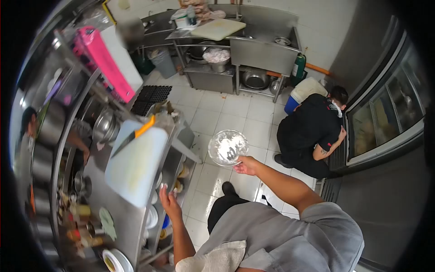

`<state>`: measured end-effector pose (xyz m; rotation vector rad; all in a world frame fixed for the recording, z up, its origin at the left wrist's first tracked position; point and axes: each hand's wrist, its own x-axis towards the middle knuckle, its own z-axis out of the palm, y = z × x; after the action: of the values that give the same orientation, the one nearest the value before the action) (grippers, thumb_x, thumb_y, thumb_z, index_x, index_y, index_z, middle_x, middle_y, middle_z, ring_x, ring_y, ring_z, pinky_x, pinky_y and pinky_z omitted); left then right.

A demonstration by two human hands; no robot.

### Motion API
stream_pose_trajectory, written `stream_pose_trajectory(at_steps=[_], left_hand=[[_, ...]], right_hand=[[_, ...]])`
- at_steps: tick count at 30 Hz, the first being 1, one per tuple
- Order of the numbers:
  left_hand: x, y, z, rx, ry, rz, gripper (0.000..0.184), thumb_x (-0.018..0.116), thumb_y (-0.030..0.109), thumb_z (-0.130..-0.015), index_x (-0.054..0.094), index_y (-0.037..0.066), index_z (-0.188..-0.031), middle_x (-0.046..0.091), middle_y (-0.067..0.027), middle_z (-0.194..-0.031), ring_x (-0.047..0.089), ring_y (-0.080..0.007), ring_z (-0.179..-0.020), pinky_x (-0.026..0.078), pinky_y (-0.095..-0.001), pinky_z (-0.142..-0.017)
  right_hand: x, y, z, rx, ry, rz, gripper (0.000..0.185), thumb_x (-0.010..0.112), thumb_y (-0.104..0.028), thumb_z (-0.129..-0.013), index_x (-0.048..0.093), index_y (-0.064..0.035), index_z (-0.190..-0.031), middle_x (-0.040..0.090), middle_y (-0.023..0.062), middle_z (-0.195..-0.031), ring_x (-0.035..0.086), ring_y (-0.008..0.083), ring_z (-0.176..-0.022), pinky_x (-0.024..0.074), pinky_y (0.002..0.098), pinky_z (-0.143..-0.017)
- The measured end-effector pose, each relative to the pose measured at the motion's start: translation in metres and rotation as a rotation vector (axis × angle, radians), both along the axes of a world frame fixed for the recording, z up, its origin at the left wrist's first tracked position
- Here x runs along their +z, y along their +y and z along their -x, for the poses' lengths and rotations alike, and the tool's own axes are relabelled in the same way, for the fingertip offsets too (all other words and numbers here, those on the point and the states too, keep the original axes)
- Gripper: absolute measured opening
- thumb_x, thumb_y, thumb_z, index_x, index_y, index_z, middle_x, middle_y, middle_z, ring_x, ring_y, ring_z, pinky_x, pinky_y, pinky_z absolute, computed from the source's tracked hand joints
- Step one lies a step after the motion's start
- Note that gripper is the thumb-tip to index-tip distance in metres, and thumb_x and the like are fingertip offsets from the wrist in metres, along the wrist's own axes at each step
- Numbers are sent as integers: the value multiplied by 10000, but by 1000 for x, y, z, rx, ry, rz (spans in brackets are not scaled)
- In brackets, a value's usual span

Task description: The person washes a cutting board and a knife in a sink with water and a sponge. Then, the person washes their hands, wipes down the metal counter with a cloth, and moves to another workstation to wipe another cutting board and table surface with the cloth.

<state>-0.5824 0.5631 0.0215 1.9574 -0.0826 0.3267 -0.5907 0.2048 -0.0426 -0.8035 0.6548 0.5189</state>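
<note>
My right hand (pixel 246 166) grips the rim of a round clear bowl (pixel 228 148) out in front of me, over the tiled floor. White residue coats the inside of the bowl. Near the edge of the steel counter (pixel 97 201), my left hand (pixel 169 202) is raised with its fingers apart and nothing held; a little white stuff shows on a fingertip. Beside it on the counter lies a white cutting board (pixel 138 163), and a knife with an orange handle (pixel 145 127) rests across its upper part.
A person in black (pixel 308 131) crouches at right by a glass-door fridge (pixel 385 109). Ahead stand a steel sink unit (pixel 263 54), a grey bin (pixel 163 62) and a blue-and-white cooler (pixel 308 89). Another person (pixel 29 122) shows beyond the left shelves. Plates (pixel 118 260) sit at lower left.
</note>
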Motion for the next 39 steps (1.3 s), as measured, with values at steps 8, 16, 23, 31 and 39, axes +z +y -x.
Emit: stream_pose_trajectory(at_steps=[8,16,23,31,39], left_hand=[[48,-172,-205,-426,-12,99,300,431,24,-832,485,-20,-1124,424,-144,-1211,467,-212,-1054,417,-267,-809],[49,-307,-320,-603,76,260,345,397,33,-847,428,-22,-1186,453,-119,-1185,520,-170,-952,424,-266,-810],[42,-339,-402,-447,111,121,350,381,7,-843,431,-4,-1189,475,-129,-1149,530,-186,-939,420,-286,-819],[36,-360,-489,-211,156,70,357,370,36,-861,409,-12,-1213,503,-141,-1114,525,-198,-930,415,-289,-822],[39,-468,-631,-273,115,36,338,382,56,-870,419,-38,-1192,515,-150,-1108,537,-197,-938,418,-288,-823]], right_hand=[[3,-91,-14,-312,87,15,220,511,-212,-765,512,-53,-918,544,65,-839,531,140,-726,455,304,-688],[-4,-188,-72,-606,126,-69,224,496,-192,-758,504,-28,-910,551,77,-807,523,151,-684,452,300,-660],[12,-319,-208,-614,-87,-127,225,497,-215,-776,504,-39,-916,555,67,-799,525,136,-670,446,274,-641],[93,-462,-374,-750,-321,-96,194,500,-209,-784,521,-32,-859,575,61,-727,532,122,-583,459,258,-552],[113,-587,-466,-1027,-239,117,211,476,-207,-806,542,-6,-811,572,48,-699,510,124,-554,437,255,-519]])
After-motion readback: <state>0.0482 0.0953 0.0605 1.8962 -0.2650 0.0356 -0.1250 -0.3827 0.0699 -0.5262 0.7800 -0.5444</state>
